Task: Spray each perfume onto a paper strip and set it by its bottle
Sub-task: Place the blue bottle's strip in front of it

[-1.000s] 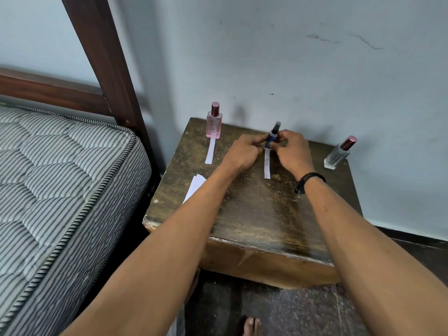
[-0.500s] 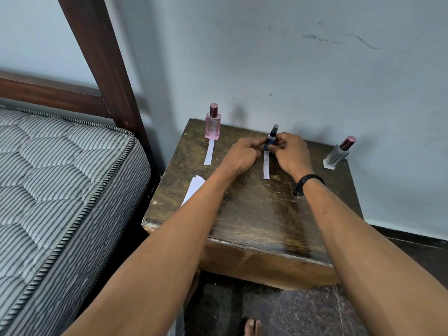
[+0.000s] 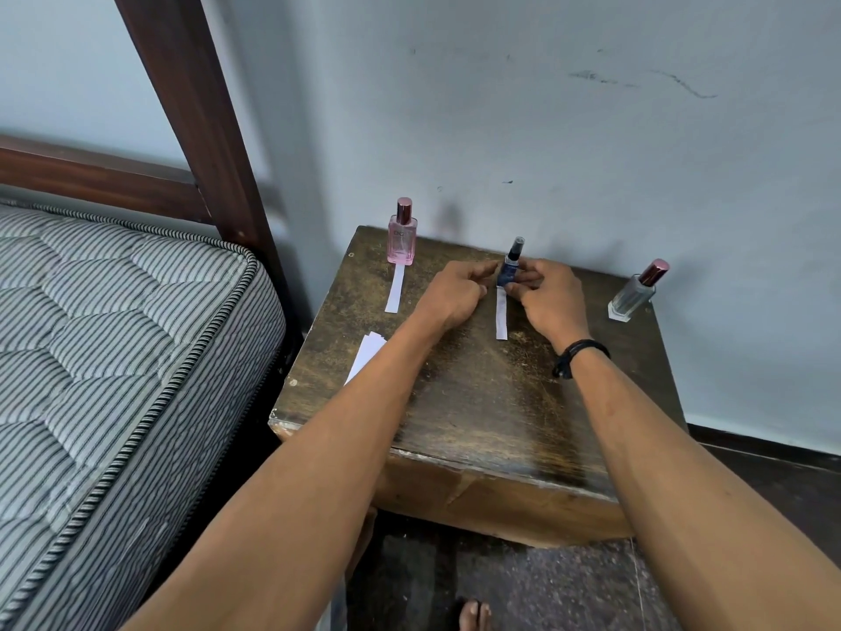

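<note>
fingertips of your left hand (image 3: 448, 296) and right hand (image 3: 548, 298) curl in from either side and pinch the small dark blue bottle (image 3: 507, 273), which stands at the back middle of the table (image 3: 478, 403) with a white paper strip (image 3: 501, 318) lying just in front of it. further left the pink bottle (image 3: 402, 239) stands with its own strip (image 3: 395, 289) before it, and the clear bottle (image 3: 637, 293) stands near the right back corner.

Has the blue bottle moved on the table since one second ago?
No. The blue bottle keeps its place right of the pink bottle, at the far end of its paper strip, held by the left hand and right hand.
</note>
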Demonstrator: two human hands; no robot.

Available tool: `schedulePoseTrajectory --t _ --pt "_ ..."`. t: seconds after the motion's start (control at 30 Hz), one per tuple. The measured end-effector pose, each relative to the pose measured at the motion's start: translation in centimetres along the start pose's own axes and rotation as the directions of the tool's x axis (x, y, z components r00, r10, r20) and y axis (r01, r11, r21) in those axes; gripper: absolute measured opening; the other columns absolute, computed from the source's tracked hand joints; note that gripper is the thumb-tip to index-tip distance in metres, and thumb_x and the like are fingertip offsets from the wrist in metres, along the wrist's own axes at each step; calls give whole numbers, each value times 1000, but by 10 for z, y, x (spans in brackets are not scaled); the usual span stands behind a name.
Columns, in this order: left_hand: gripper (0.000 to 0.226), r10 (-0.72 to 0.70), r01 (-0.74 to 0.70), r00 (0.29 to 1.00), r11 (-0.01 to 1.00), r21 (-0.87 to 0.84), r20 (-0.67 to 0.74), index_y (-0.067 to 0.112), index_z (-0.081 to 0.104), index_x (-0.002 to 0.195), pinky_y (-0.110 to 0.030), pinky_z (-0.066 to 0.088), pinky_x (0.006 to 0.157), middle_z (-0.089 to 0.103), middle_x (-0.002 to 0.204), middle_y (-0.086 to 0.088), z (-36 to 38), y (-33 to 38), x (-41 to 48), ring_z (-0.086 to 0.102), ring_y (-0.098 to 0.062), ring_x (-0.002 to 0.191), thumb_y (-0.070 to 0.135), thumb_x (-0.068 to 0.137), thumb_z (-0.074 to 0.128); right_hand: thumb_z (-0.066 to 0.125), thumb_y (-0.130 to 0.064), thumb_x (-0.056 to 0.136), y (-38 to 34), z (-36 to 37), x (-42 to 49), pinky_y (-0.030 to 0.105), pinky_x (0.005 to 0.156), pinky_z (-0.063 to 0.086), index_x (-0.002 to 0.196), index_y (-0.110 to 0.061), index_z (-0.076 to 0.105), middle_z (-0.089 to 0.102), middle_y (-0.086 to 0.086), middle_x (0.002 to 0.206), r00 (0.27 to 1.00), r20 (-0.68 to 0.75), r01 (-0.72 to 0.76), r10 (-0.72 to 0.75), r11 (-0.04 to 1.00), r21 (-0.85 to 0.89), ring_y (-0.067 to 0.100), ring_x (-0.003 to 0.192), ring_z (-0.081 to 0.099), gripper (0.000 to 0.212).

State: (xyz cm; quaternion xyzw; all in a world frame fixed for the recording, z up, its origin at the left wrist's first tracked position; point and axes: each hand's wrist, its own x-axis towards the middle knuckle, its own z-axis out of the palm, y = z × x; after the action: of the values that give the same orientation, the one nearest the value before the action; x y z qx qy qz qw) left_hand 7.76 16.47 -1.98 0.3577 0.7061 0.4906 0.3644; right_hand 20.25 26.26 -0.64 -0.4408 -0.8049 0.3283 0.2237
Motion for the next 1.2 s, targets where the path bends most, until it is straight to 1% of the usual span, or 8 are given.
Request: schedulePoseTrajectory --t 0.2,0.5,0.67,0.83,0.9,0.97,1.1,1.2 --pt "53 -26 25 997 1000 -14 -78 5 60 138 -35 42 115 65 138 -8 2 9 -8 62 -15 124 -14 91 44 75 -10 92 1 -6 -27 28 96 52 129 -13 67 72 -1 111 996 -45 -74 79 992 102 12 101 66 38" --pt "57 -36 42 997 996 84 -74 18 63 137 -32 39 116 64 140 -1 10 11 -13 58 -14 129 -8 90 45 74 -11 93 11 -27 -88 27 96 52 115 -23 73 73 -11 102 995 -13 -98 102 978 185 0 96 66 25" --pt "62 -61 67 996 993 93 -64 25 63 137 -32 36 118 62 141 3 13 11 -15 55 -12 133 -8 88 45 74 -14 93 19 -35 -108 32 96 55 116 -24 75 73 -13 103 991 19 -137 136 974 179 2 98 66 24" --pt "62 -61 68 996 993 100 -68 28 62 138 -37 32 121 61 142 4 17 14 -17 50 -15 138 -5 87 46 72 -21 96 17 -33 -97 25 91 52 120 -26 74 71 -15 108 992 40 -122 116 979 164 -5 97 62 25" --pt "61 -54 61 996 993 97 -74 27 63 137 -30 36 114 62 141 4 17 17 -17 53 -15 135 -5 88 46 71 -22 96 15 -28 -86 18 86 47 124 -24 73 69 -13 109 995 18 -95 93 984 154 -3 95 61 28" --pt "59 -46 54 995 994 92 -83 27 65 134 -21 41 100 63 139 5 15 19 -19 58 -12 126 -5 88 46 72 -20 96 10 -22 -70 23 92 49 127 -19 71 70 -9 112 996 -3 -83 85 982 167 4 98 63 31" --pt "59 -21 30 994 996 88 -105 26 67 133 -32 38 115 65 137 4 16 22 -24 55 -14 133 -5 86 48 74 -14 94 2 -9 -35 28 97 53 127 -13 71 75 3 117 995 -50 -79 89 983 166 11 101 66 34" --pt "50 -3 12 994 996 85 -109 24 69 130 -23 37 105 67 134 0 16 25 -27 56 -16 130 0 89 53 76 -12 92 0 -2 -18 32 97 56 122 -12 74 76 5 112 993 -75 -82 96 982 170 12 99 69 30"
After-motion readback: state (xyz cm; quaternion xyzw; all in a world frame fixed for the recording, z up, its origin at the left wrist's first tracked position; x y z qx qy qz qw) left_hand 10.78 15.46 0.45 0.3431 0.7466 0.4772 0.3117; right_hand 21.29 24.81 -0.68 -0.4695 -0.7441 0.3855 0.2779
